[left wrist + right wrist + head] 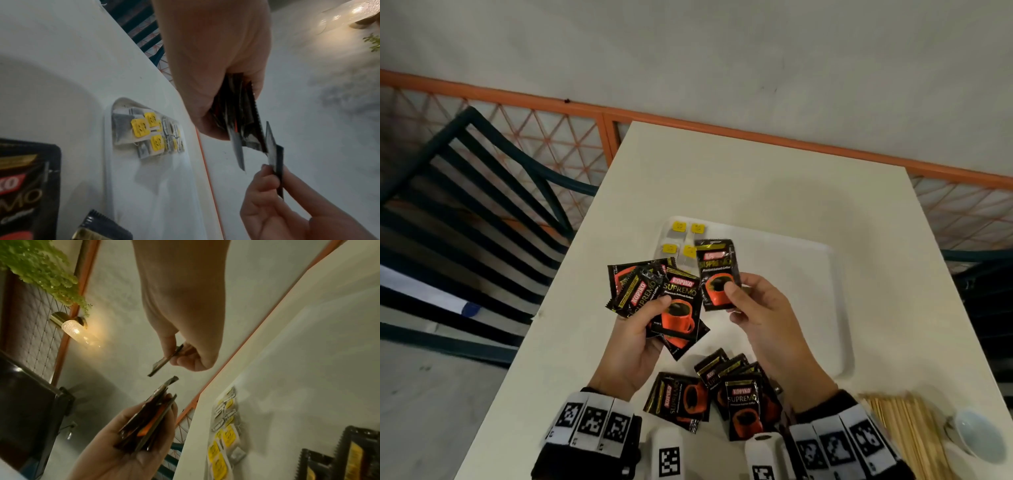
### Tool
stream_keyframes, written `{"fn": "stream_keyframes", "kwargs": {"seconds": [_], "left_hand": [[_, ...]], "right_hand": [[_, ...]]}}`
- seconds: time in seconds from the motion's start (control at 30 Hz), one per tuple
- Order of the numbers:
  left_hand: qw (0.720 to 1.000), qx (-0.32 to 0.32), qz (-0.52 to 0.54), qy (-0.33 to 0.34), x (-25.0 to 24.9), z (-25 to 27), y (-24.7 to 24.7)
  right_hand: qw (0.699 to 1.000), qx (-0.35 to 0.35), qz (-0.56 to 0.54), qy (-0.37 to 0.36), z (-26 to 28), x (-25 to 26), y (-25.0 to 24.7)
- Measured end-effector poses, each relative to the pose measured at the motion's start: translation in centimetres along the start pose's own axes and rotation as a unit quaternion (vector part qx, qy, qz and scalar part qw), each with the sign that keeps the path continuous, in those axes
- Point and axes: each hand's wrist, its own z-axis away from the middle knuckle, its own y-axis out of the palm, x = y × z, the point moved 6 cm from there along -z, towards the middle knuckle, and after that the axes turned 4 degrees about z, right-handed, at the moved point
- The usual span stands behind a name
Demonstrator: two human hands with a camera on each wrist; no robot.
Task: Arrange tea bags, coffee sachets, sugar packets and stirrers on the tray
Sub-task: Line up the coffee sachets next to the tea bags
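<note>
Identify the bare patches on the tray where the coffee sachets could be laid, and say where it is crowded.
Bare: the tray floor right of the tea bags, out to its far and right rims. Crowded: the tray's far-left corner, filled by tea bags, and the near edge, where loose sachets pile up.

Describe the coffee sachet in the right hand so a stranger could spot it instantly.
Start at the white tray on the table. Above its near-left part, the right hand pinches one black coffee sachet upright. Unlike the left hand's fanned sachets, it stands alone.
</note>
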Motion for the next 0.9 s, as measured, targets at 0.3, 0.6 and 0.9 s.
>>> {"fn": "stream_keyframes", "kwargs": {"seconds": [0.3, 0.6, 0.9], "left_hand": [[1.0, 0.004, -0.027, 0.01, 0.3, -1.1, 0.4], [0.997, -0.041, -0.033, 0.057, -0.6, -2.2, -2.0], [0.994, -0.084, -0.029, 0.057, -2.1, -3.6, -4.8]], "right_hand": [[0.987, 0.033, 0.146, 0.059, -0.8, -2.3, 2.5], [0.987, 0.002, 0.151, 0.057, -4.9, -2.5, 1.8], [0.978, -0.138, 0.103, 0.116, -15.2, -2.7, -2.5]]}}
